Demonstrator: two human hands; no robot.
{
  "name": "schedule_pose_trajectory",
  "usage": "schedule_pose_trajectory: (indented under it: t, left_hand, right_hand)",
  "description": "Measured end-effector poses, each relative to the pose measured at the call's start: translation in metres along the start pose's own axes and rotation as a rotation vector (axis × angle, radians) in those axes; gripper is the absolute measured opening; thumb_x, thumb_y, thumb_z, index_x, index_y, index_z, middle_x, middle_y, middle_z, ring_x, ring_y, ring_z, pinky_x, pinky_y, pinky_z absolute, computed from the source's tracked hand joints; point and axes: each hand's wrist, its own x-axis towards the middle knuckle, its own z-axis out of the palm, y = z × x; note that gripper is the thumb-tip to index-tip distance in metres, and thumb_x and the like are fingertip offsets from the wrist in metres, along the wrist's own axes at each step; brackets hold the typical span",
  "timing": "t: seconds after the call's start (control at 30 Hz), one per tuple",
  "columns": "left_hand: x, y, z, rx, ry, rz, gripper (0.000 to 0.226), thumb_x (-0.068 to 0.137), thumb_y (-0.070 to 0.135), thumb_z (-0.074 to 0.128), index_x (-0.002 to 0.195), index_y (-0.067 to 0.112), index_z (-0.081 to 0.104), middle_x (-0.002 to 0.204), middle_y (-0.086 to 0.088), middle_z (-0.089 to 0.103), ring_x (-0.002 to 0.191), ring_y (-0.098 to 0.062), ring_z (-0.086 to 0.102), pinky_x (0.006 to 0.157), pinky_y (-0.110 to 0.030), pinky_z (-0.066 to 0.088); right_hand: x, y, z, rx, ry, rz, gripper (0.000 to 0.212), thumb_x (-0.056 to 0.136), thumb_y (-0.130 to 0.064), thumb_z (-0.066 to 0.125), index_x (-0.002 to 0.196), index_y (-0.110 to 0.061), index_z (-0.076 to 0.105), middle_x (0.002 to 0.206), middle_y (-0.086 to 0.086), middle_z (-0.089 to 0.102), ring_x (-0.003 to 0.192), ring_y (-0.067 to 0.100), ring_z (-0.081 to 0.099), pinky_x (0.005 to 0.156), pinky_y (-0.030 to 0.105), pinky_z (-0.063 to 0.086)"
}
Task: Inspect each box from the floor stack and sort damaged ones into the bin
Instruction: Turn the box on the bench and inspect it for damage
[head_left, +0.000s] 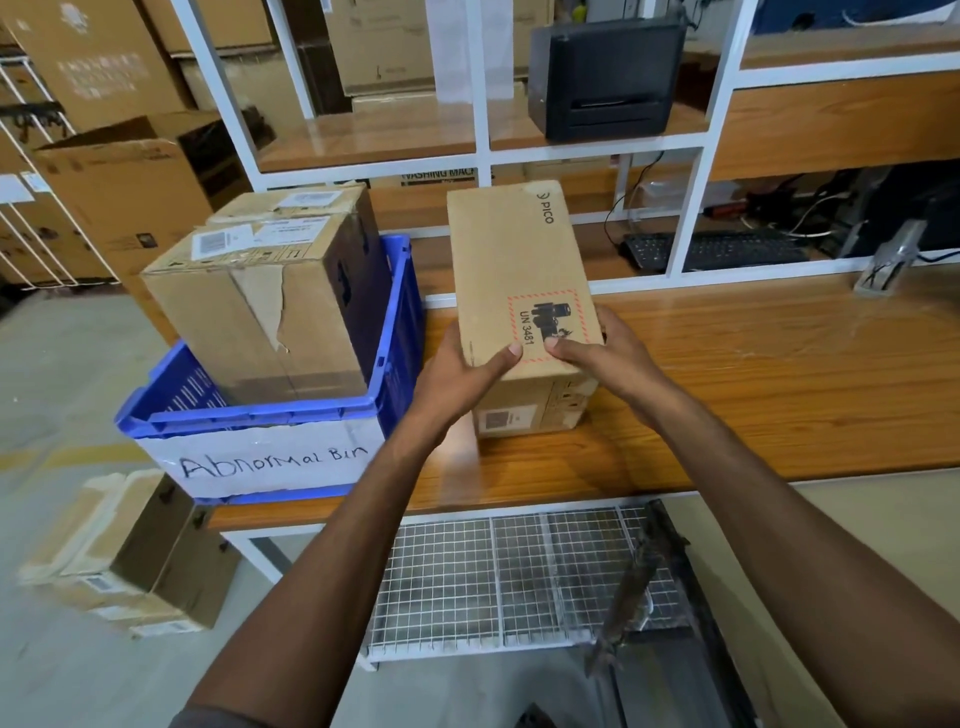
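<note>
Lowest and nearest in frame, a wire mesh shelf (493, 571) sits under the table (753, 374), and at lower left taped cartons (140, 551) lie stacked on the floor. Both forearms reach up from the bottom edge to centre frame. The left hand (457, 374) has its grip on the near left corner of the PICO box (514, 260), thumb on the top face and fingers curled round the side. The right hand (608, 358) grips the near right corner in the same way, thumb on the red-bordered UN 3481 mark. The box is at the table's left-centre, just right of the bin. Its long axis runs away from the person, with the logo end farthest and the labelled end face toward the camera. Whether its underside rests on the table or is just clear of it cannot be told. The blue bin (400, 312), fronted by a white sheet handwritten "Abnormal Bin", stands on the table's left end. It holds a torn carton (260, 312) with peeling tape on its front face, and a second carton (311, 208) is close behind that. Beyond, through a white frame, a keyboard (717, 249) lies at right on a lower surface. A black printer (608, 78) stands on the shelf above. Large cartons (130, 171) fill the upper left.
</note>
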Motion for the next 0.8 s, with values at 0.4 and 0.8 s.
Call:
schedule_pose_trajectory:
  t: [0.4,0.8]
  left_hand:
    - [0.009,-0.006,-0.006,0.057,-0.023,-0.015,0.092,0.076,0.075,0.077,0.152,0.035,0.044,0.137,0.015,0.065,0.121,-0.008,0.064,0.102,-0.046,0.058]
    - [-0.013,0.028,-0.003,0.229,0.228,0.181,0.066,0.089,0.075,0.063,0.137,0.030,0.063,0.119,0.009,0.075,0.103,-0.005,0.070,0.076,-0.017,0.052]
  right_hand:
    - [-0.007,-0.013,-0.002,0.059,-0.100,0.035,0.068,0.090,-0.028,0.082,0.146,-0.033,0.045,0.129,-0.011,0.067,0.115,0.009,0.064,0.090,0.035,0.055]
    - [-0.028,-0.026,-0.006,-0.146,0.129,-0.136,0.068,0.085,-0.072,0.068,0.142,-0.039,0.053,0.117,-0.016,0.071,0.107,0.011,0.070,0.088,0.040,0.061]
